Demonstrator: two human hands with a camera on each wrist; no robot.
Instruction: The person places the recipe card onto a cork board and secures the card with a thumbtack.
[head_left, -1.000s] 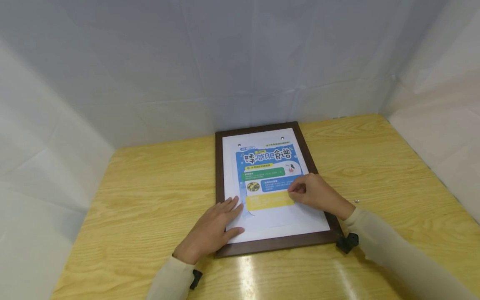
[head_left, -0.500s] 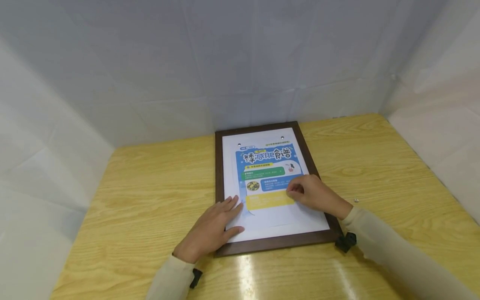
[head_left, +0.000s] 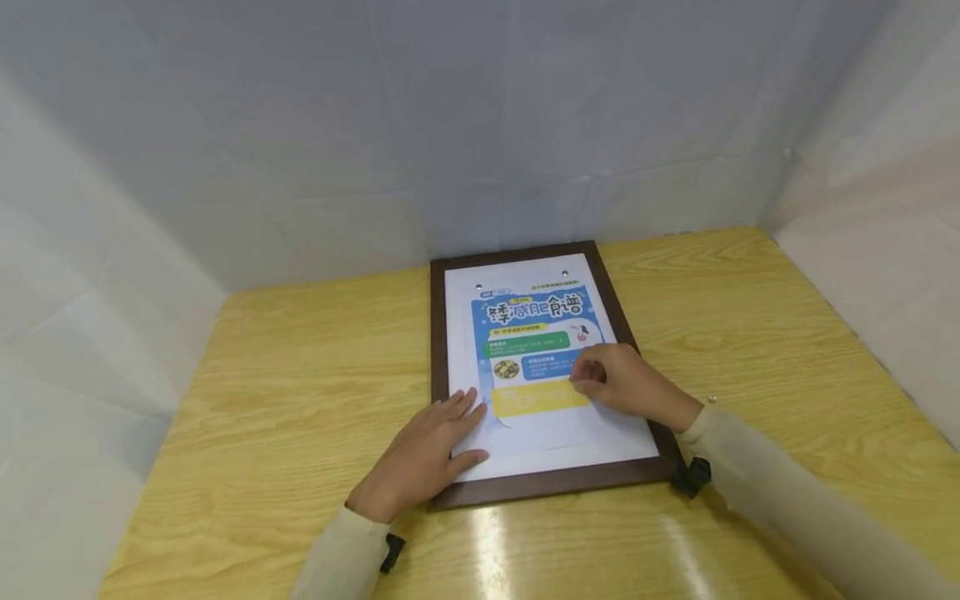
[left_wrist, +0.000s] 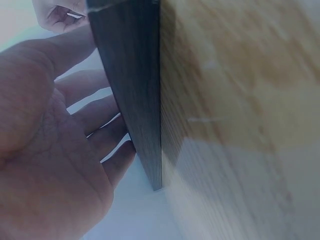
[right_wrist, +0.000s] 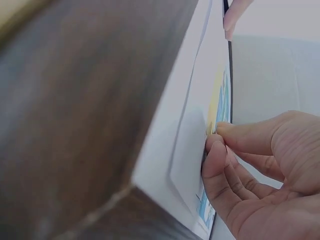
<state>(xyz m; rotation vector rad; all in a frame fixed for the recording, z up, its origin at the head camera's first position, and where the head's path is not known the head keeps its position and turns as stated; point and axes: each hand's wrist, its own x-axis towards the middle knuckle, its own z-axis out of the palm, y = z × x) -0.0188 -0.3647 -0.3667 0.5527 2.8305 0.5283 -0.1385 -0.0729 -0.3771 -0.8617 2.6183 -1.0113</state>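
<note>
A dark brown wooden frame lies on the table around a white board, with a printed poster in blue, green and yellow on it. My left hand rests on the poster's lower left with fingers spread, crossing the frame's edge. Over the yellow band, my right hand pinches a small pin between thumb and forefinger, mostly hidden by the fingertips. Two small silver pins sit at the poster's top, one left pin and one right pin.
Another small shiny pin lies on the wooden table, just right of the frame and close to my right wrist. White sheeting hangs behind the table and on both sides, with the frame's top edge near the back sheet.
My right hand has shifted slightly left over the poster, its fingertips still together. The left hand, frame and pins keep their places.
</note>
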